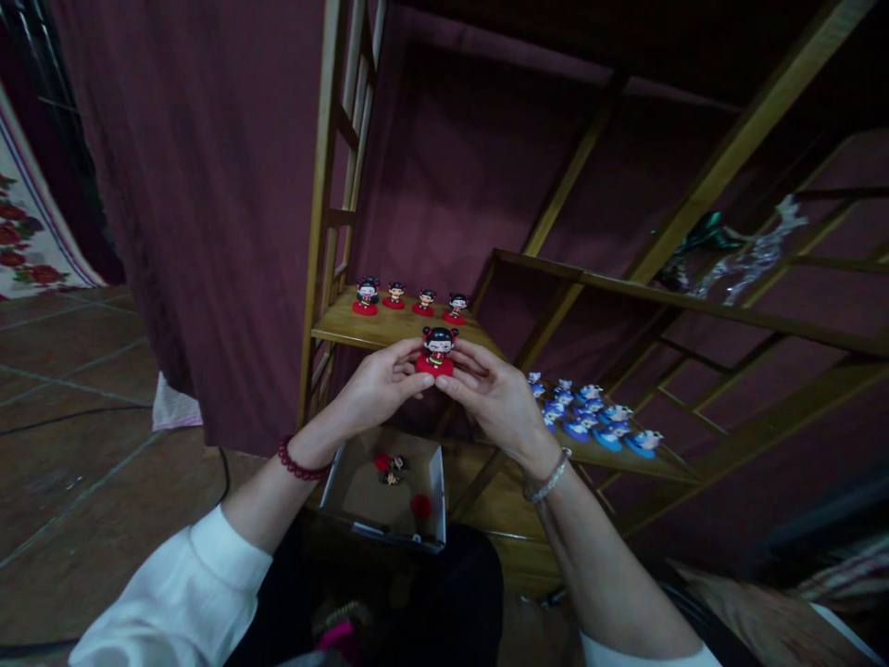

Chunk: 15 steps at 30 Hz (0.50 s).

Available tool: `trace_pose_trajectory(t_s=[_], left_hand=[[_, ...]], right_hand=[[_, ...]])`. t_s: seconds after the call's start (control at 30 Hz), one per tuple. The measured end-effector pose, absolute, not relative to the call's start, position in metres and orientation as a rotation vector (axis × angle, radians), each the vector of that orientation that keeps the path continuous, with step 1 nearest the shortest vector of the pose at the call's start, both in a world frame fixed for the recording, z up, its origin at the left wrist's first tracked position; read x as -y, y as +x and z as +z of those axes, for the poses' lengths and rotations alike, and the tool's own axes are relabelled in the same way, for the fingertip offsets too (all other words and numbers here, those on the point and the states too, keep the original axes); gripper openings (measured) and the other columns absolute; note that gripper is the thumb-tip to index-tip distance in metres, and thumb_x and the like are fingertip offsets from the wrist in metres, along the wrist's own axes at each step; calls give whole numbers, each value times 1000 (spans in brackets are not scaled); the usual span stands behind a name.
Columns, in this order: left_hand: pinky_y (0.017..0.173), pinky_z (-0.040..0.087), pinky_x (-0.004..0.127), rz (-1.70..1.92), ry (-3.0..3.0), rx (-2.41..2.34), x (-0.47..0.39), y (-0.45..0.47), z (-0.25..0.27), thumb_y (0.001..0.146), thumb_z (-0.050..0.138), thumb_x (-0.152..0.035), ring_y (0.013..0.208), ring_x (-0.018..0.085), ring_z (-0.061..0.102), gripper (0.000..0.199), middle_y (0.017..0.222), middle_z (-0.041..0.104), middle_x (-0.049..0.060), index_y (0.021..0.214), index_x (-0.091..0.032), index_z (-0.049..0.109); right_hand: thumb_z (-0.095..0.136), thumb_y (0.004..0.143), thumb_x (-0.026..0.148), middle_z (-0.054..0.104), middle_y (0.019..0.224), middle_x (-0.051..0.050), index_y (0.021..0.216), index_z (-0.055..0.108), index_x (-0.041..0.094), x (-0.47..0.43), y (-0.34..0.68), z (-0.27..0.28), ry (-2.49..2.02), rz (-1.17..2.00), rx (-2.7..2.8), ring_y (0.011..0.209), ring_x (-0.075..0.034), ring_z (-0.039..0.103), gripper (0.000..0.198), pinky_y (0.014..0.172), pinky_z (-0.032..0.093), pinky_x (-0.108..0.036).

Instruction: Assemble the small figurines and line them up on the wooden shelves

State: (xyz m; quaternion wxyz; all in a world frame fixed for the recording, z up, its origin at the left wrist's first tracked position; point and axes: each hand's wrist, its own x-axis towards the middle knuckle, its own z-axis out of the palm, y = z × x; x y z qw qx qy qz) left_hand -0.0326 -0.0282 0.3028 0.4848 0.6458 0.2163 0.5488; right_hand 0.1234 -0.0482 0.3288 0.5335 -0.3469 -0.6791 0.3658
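Between both hands, a small figurine [438, 348] with black hair buns and a red round base is held upright, its face toward me. My left hand [386, 375] pinches the base from the left. From the right, my right hand [496, 389] grips the same base, the two thumbs almost meeting in front. Just behind, on a wooden shelf [347, 326], stand several similar figurines [366, 296] on red bases. Below my hands an open cardboard box [361, 505] holds a few more red and black figurine pieces [393, 477].
On a lower shelf to the right stand several blue and white figurines [583, 412]. Higher up at right sits a clear, glassy ornament [757, 250]. A dark red curtain [208, 204] hangs at left beside the wooden rack post [323, 185]. A cable [76, 421] crosses the tiled floor.
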Motion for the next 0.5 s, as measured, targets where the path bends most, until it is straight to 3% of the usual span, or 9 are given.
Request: trace_pose_trajectory(t_s=[0.23,0.5], left_hand=[[55,43,21,1475,1841,-739,21,-35,311,71,62,-27,57,8,51,41,74,61,1,110,-15,58],[74,45,28,1571,2279,-1201,19,-43,329,75,61,-31,81,16,56,32,90,64,4,105,-19,60]], right_hand=[[76,57,33,62,108,-6,105,58,22,36,124,335,-795,830,1624,103,-22,57,53,95,44,-42],[77,55,33,62,104,-7,100,59,18,15,119,341,-797,822,1623,103,-21,56,51,96,41,-43]])
